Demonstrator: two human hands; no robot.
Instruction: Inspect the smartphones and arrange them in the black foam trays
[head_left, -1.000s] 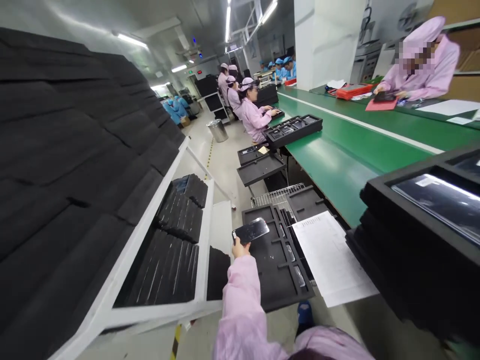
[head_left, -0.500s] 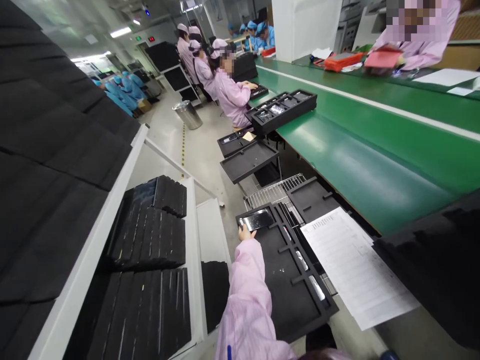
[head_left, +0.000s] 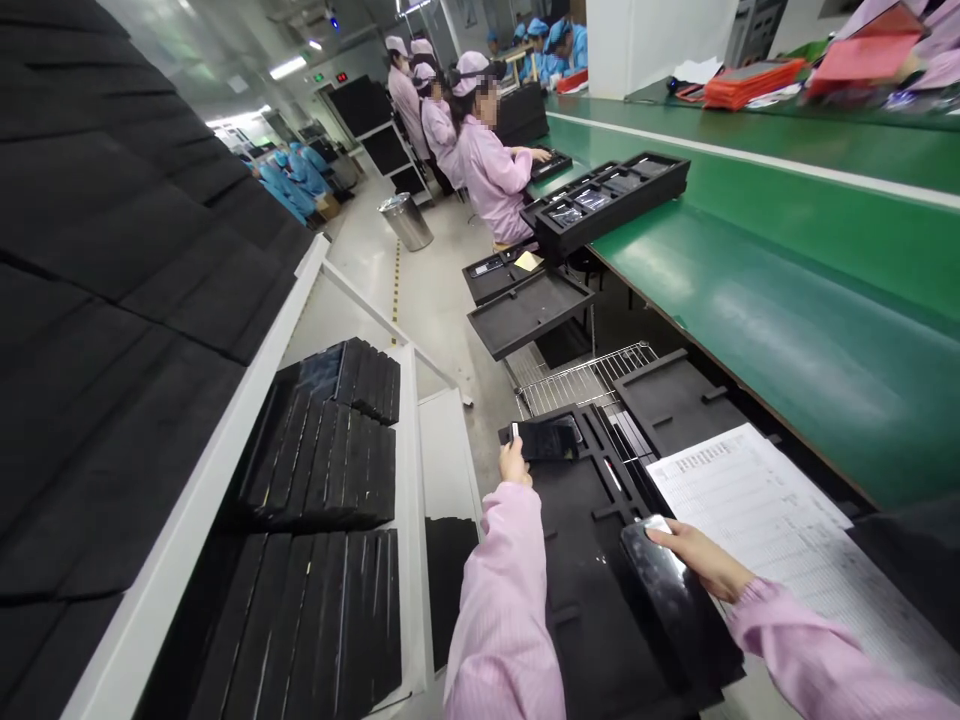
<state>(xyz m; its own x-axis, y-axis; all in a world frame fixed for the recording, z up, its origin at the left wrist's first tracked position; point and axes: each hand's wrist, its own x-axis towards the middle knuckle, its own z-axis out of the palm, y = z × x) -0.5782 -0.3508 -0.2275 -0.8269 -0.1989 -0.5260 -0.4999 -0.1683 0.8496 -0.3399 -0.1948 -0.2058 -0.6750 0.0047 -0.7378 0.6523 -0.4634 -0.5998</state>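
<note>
My left hand point(head_left: 516, 463) grips the near end of a dark, flat smartphone point(head_left: 553, 441) at the far left compartment of a black foam tray point(head_left: 581, 625). That phone looks slightly raised off the tray. With the thumb on top, my right hand point(head_left: 701, 556) holds another glossy phone point(head_left: 654, 562) over the tray's right side. Light reflects off its surface. Part of the tray's right row of slots is hidden beneath this second phone. A thin pale piece point(head_left: 613, 474) lies in an uncovered slot between the two hands.
A printed sheet point(head_left: 757, 500) lies right of the tray, by another black tray point(head_left: 675, 400). Beneath is a wire rack point(head_left: 589, 375). A green-topped bench point(head_left: 795, 300) runs along the right. On the left stands a white-framed rack point(head_left: 409, 500) of stacked black trays. A co-worker point(head_left: 491, 165) sits ahead.
My right hand has come into view from the right, holding a phone. The phone in my left hand has tilted up and looks darker. The whole view has shifted slightly.
</note>
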